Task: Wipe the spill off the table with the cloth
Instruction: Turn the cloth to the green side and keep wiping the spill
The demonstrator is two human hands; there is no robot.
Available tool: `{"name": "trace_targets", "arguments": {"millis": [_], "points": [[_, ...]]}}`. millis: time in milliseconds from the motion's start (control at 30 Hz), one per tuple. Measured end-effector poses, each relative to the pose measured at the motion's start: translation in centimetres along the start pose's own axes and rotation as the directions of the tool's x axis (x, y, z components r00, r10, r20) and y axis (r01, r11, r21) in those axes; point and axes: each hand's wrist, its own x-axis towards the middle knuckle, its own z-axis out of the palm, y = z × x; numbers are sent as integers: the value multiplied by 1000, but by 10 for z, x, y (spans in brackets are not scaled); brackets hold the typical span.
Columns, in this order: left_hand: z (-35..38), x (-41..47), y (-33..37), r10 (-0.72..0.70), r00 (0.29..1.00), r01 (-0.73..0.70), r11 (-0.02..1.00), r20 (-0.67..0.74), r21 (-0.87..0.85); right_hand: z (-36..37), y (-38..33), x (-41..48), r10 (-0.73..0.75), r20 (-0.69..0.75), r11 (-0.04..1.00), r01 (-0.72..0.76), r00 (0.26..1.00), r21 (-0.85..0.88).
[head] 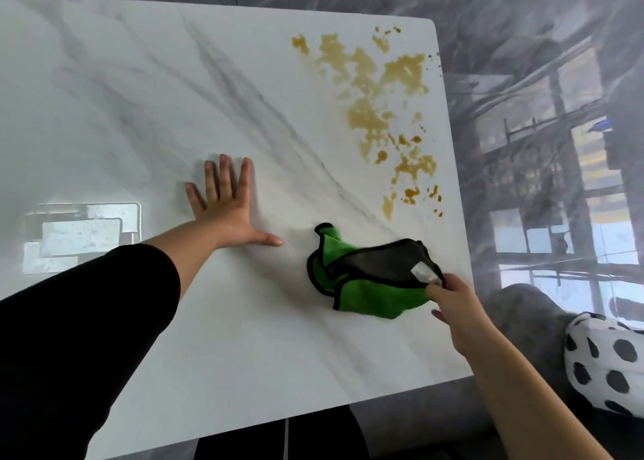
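Grey marbled flooring [505, 13], glossy enough to mirror window frames, surrounds a white marble-patterned table [122, 86] that fills most of the view from above. A person leans over it with both arms stretched forward. Beyond the right hand [456, 302], towards the far right corner of the table, a yellow-brown spill [369, 111] spreads in ragged patches and scattered droplets. Its nearest drops lie near the cloth without touching it. A black sleeve [80, 320] covers the left arm down to the forearm, while the right arm is bare. Out past the right arm, off the table's edge, a white cushion with black dots [606, 362] sits on a grey seat [522, 306]. To the left of the left hand, a bright rectangular reflection [83, 236] glints on the tabletop. The cloth [369, 295], green with black edging and a dark face folded over on top, lies rumpled on the table between the two hands, nearer the right one. The left hand [226, 212] rests palm down on the table, fingers straight and spread, thumb pointing towards the cloth but apart from it. The right hand pinches the cloth's near corner between thumb and fingertips, its other fingers curled. Just beside that pinch, a small white label [423, 271] shows on the cloth's dark side.
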Motion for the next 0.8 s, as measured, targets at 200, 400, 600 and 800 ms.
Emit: {"name": "trace_targets", "arguments": {"millis": [200, 400, 600, 800], "points": [[1, -1, 1, 3, 1000, -3, 1000, -8, 2, 34, 10, -14, -548, 10, 691, 459, 837, -559], [1, -2, 2, 7, 1000, -7, 1000, -22, 5, 73, 15, -9, -616, 416, 144, 615, 669, -776], [1, -4, 2, 2, 1000, -2, 1000, -19, 10, 56, -24, 5, -592, 566, -45, 678, 574, -734], [1, -3, 1, 0, 1000, 1, 1000, -15, 5, 32, -31, -23, -780, 486, 61, 820, 395, -568]]}}
